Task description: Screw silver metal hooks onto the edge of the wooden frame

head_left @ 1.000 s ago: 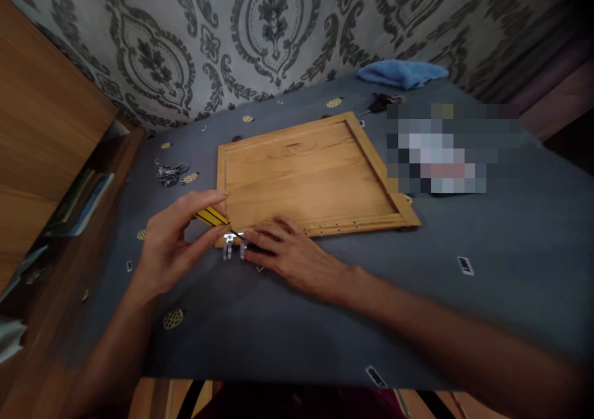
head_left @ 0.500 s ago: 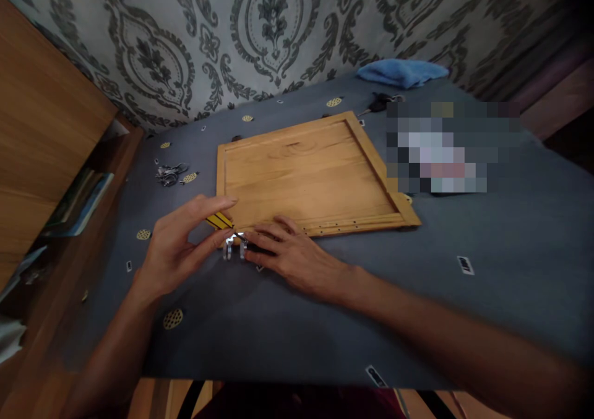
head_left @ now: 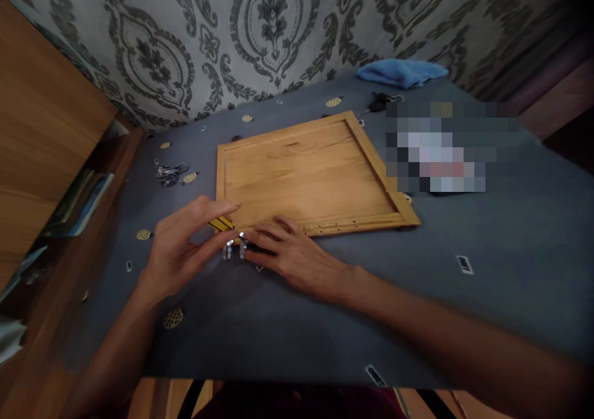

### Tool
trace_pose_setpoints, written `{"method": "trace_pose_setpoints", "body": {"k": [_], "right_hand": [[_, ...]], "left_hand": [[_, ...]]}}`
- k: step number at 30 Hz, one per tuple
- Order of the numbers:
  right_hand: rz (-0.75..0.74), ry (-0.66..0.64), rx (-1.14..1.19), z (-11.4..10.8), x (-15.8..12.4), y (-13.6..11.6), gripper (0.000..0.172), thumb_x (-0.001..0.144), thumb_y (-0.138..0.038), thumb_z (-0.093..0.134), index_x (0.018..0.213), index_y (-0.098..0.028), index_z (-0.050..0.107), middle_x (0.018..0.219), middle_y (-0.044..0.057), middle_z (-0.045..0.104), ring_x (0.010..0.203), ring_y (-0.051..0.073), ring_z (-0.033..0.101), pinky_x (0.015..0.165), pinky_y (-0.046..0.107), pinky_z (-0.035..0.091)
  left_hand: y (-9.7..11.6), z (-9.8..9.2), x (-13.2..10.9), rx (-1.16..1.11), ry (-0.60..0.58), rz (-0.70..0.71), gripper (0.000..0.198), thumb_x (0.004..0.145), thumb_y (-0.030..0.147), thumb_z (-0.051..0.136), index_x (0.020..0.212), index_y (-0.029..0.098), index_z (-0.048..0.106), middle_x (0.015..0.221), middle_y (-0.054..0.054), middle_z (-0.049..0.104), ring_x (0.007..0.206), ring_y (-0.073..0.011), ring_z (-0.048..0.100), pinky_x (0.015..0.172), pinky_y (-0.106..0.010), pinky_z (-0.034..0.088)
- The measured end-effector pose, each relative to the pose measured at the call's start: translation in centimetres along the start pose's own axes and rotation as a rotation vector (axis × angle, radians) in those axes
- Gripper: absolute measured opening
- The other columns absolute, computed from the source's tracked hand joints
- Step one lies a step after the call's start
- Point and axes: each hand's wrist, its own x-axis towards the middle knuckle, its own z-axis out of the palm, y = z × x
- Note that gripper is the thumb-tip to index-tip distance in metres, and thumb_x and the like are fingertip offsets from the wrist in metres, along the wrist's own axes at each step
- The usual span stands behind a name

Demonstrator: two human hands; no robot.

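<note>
A wooden cabinet door [head_left: 292, 171] with a raised frame lies on the cloth-covered table. At its near left corner sits a shiny metal hinge [head_left: 242, 249], its arms sticking out past the edge. My left hand [head_left: 180, 239] is closed round a yellow-and-black screwdriver [head_left: 221, 223], whose tip points down to the right at the hinge. The exact spot where the tip lands is hard to make out. My right hand [head_left: 290, 255] lies with fingers stretched out along the door's near edge, its fingertips beside the hinge. Its thumb is hidden.
A bundle of small metal parts [head_left: 171, 174] lies left of the door. Black-handled keys or a tool [head_left: 381, 102] and a blue cloth [head_left: 403, 73] are at the back. A blurred-out item [head_left: 445, 153] lies right. A wooden cabinet [head_left: 51, 128] borders the left side.
My left hand and the screwdriver have shifted very slightly to the right, and the fingers cover a bit more of the hinge. My right hand and the door have stayed put.
</note>
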Motion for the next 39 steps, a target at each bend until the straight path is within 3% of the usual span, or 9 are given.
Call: {"method": "trace_pose_setpoints", "body": {"k": [18, 25, 39], "right_hand": [[-0.001, 0.019, 0.010, -0.03, 0.04, -0.01, 0.039, 0.099, -0.010, 0.055, 0.135, -0.022, 0.062, 0.149, 0.009, 0.058, 0.137, 0.029, 0.048, 0.114, 0.058, 0.037], [0.009, -0.012, 0.018, -0.21, 0.00, -0.06, 0.041, 0.099, -0.009, 0.054, 0.136, -0.023, 0.061, 0.152, 0.009, 0.056, 0.139, 0.028, 0.046, 0.116, 0.059, 0.036], [0.010, -0.028, 0.020, -0.24, 0.08, -0.05, 0.042, 0.098, -0.008, 0.055, 0.136, -0.022, 0.062, 0.150, 0.010, 0.057, 0.139, 0.030, 0.047, 0.115, 0.061, 0.036]], "left_hand": [[0.16, -0.51, 0.35, -0.038, -0.055, 0.014, 0.053, 0.090, 0.010, 0.074, 0.137, 0.031, 0.064, 0.106, -0.002, 0.076, 0.094, -0.0165, 0.072, 0.082, -0.028, 0.059], [-0.03, -0.67, 0.24, -0.025, 0.075, -0.012, 0.057, 0.087, 0.008, 0.077, 0.136, 0.034, 0.063, 0.108, 0.002, 0.074, 0.094, -0.0149, 0.074, 0.092, -0.030, 0.059], [0.30, -0.76, 0.33, -0.005, -0.070, 0.005, 0.051, 0.092, 0.012, 0.073, 0.138, 0.031, 0.062, 0.103, -0.002, 0.076, 0.093, -0.0163, 0.072, 0.081, -0.028, 0.058]]}}
